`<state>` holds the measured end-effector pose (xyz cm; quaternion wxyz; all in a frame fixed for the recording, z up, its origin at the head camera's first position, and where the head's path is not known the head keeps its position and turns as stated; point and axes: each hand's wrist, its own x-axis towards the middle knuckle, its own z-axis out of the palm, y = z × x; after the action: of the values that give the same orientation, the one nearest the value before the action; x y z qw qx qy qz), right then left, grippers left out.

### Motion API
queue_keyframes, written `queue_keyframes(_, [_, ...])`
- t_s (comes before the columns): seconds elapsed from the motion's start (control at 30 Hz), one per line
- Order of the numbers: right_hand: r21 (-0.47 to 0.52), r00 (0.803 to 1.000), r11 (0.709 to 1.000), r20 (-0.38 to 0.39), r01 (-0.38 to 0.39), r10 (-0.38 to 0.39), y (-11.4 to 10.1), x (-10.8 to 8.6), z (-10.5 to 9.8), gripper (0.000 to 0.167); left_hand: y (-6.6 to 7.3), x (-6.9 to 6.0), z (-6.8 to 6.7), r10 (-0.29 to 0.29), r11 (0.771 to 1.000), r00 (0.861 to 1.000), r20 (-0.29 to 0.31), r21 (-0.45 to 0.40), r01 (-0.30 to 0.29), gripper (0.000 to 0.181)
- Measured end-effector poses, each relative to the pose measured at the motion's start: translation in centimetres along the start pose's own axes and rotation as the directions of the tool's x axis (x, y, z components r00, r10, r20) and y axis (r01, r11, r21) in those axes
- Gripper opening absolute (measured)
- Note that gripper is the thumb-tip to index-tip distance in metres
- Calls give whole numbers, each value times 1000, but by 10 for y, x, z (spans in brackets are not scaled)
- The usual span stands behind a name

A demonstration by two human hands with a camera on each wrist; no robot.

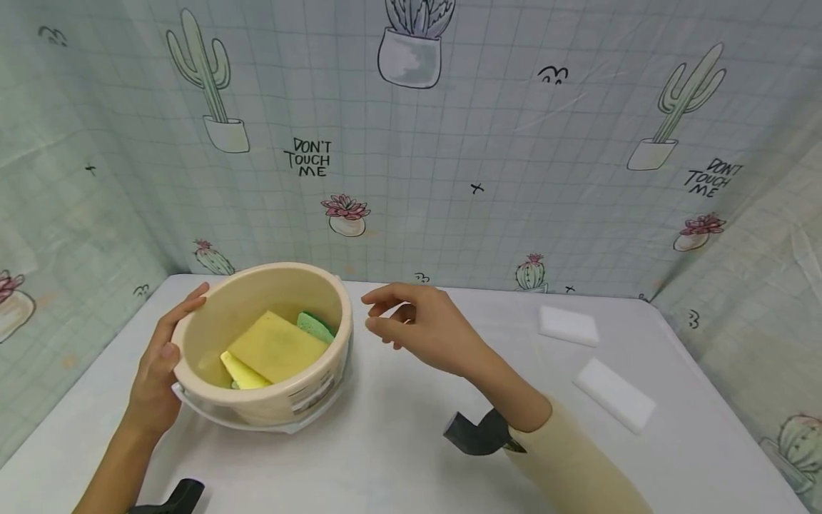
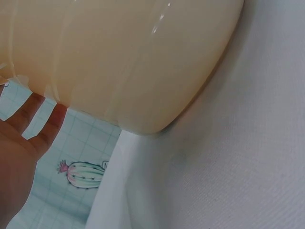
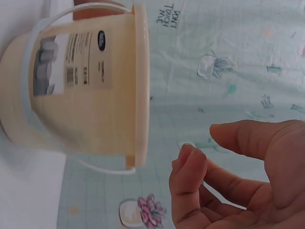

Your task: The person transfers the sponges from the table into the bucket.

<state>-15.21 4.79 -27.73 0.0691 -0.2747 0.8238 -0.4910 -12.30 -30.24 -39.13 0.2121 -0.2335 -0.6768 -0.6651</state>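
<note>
Cactus-printed fabric (image 1: 449,178) backs the table (image 1: 398,457), where a cream bucket (image 1: 289,285) holds yellow and green sponges (image 1: 279,346). Parted fingers of the left hand (image 1: 158,364) rest against the bucket's outer side, apparently steadying it; right of the bucket, the right hand (image 1: 427,325) hangs empty, thumb apart from curled fingers.

Head view: left hand (image 1: 157,371) at eight o'clock, fingers (image 2: 51,128) extended. Right hand (image 1: 424,325), loosely curled, pointing toward nine o'clock.
</note>
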Motion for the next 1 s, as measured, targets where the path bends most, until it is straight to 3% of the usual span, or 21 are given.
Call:
queue_keyframes(0.23, [-56, 995, 998, -104, -5, -1, 20, -18, -23, 25, 0, -1, -2, 0, 1000, 1000, 6, -24, 0, 54])
queue_keyframes(0.67, [-107, 985, 994, -174, -10, -8, 59, -58, -51, 32, 2, 0, -1, 24, 998, 1000, 14, -65, -23, 54])
queue_keyframes(1.0, [-147, 950, 988, -312, -51, 3, 96, -77, -81, 34, 2, 1, 1, 7, 998, 1000, 15, -60, -6, 55])
